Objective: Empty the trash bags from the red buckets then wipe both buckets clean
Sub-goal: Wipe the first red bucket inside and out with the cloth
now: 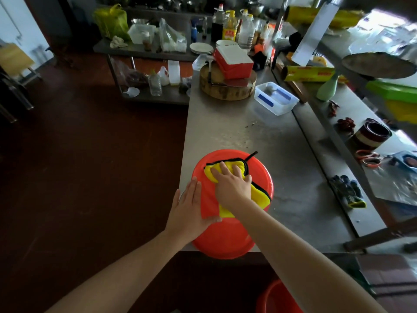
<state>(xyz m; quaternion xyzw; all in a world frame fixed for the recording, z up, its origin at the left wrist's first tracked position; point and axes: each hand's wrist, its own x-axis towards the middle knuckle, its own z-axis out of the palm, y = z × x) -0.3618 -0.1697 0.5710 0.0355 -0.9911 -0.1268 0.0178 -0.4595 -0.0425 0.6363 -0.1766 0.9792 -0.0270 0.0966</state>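
Steel covers the long desk [248,127] of this kitchen, which stands over a dark red-brown floor [90,154]. Two red buckets are in view. One red bucket [225,236] sits at the near corner of the desk with its flat round face turned up, its lower edge reaching past the desk's front edge. The second bucket [277,297] stands lower down, below the desk at the bottom of the view, only partly seen.

One yellow cloth [259,193] with black edging lies on the upturned face. The right hand [232,184] presses down on it, fingers spread and lying over the fabric. The left hand [187,208] rests flat against the bucket's left side, fingers straight and together, thumb across the red wall.

Farther along the desk stand one round wooden chopping block [225,89], one red-and-white box [234,62] resting on it, and one clear plastic tub [276,98]. Two yellow film rolls [309,73] lie to the right, and one pair of orange-handled scissors [367,158].
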